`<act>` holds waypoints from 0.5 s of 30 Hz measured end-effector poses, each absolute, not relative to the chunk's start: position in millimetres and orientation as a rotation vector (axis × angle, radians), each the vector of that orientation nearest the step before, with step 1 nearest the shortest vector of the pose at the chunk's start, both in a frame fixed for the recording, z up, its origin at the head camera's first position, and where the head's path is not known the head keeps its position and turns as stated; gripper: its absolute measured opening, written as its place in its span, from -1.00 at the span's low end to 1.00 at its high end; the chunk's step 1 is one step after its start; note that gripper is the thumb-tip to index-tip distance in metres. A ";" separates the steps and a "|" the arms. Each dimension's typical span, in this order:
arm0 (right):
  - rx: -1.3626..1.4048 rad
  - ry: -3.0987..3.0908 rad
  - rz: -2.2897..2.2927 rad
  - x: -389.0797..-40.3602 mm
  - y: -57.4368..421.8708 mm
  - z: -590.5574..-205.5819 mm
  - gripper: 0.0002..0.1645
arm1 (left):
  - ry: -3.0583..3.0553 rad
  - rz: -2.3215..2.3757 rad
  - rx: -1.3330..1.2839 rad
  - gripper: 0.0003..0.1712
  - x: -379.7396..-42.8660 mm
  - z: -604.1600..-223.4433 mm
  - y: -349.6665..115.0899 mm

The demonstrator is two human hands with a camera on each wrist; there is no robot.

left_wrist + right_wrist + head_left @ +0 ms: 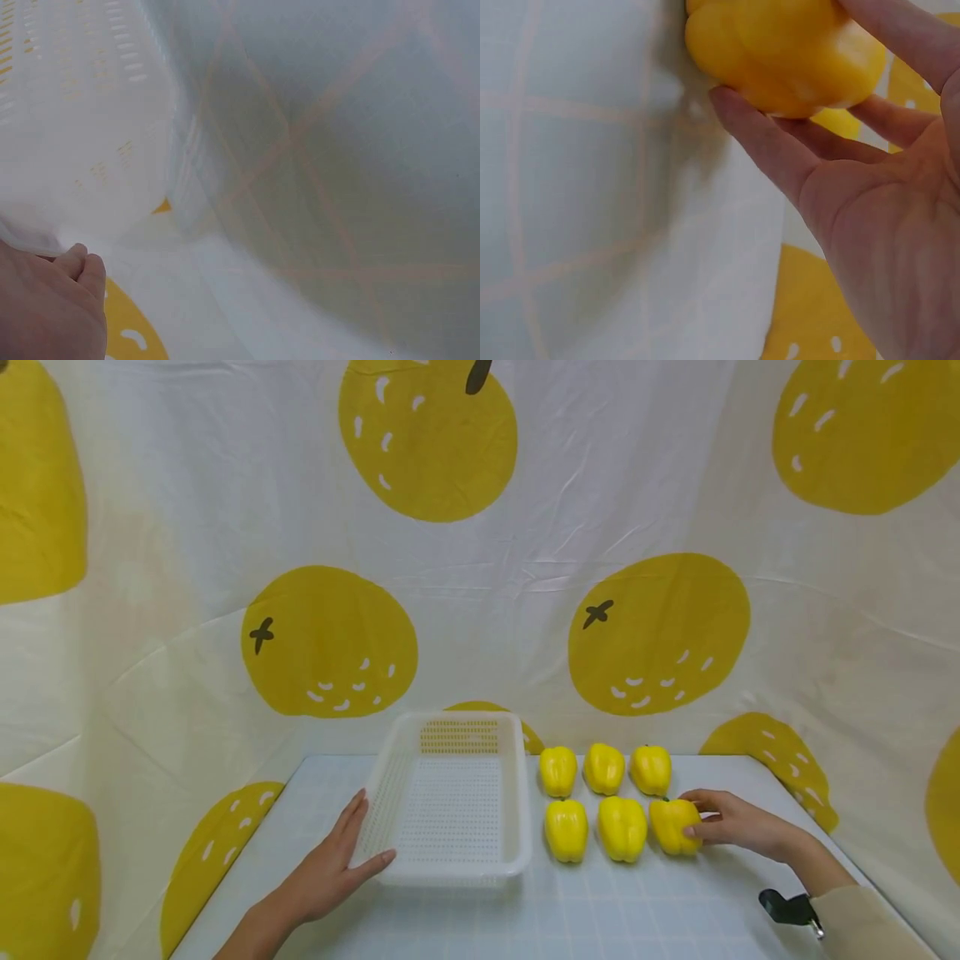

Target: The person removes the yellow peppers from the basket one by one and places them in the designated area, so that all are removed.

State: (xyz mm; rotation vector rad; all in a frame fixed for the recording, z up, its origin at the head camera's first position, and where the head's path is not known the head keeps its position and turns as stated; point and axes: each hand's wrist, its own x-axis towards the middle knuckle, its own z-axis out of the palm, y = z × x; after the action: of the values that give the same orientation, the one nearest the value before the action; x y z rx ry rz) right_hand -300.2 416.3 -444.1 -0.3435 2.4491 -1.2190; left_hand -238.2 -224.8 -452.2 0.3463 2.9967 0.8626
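A white perforated plastic basket (517, 793) stands on the table, tilted in the head view with its inside showing bare. My left hand (322, 872) holds the basket's near left corner, thumb along the front rim and fingers on the side. In the left wrist view, fingertips (88, 270) are at the basket's edge (82, 172). To the right, several yellow bell peppers (622, 829) stand in two rows. The fingers and thumb of my right hand (738, 822) grip the front-row pepper (672, 828) on the far right; the right wrist view shows them around this pepper (780, 52).
The table (600, 910) wears a pale blue checked cloth. Behind and at both sides hangs a white curtain (487, 635) printed with big yellow fruit. A black strap device (789, 908) sits at my right wrist, beside the beige sleeve (862, 918).
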 end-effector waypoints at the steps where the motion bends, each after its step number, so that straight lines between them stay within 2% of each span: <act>1: -0.338 2.443 -1.229 -300.9 417.0 -445.9 -0.22 | 2.993 0.862 0.343 0.33 -238.3 -451.6 -224.4; 15: -0.163 2.388 -1.218 -297.4 413.2 -449.7 0.05 | 2.968 0.964 0.303 0.33 -239.1 -452.0 -225.0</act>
State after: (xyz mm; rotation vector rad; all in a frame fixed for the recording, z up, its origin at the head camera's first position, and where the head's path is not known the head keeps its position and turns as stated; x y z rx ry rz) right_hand -297.4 413.2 -449.7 -0.1634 2.3880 -1.2181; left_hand -239.1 -225.0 -452.0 0.3035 2.9676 0.9638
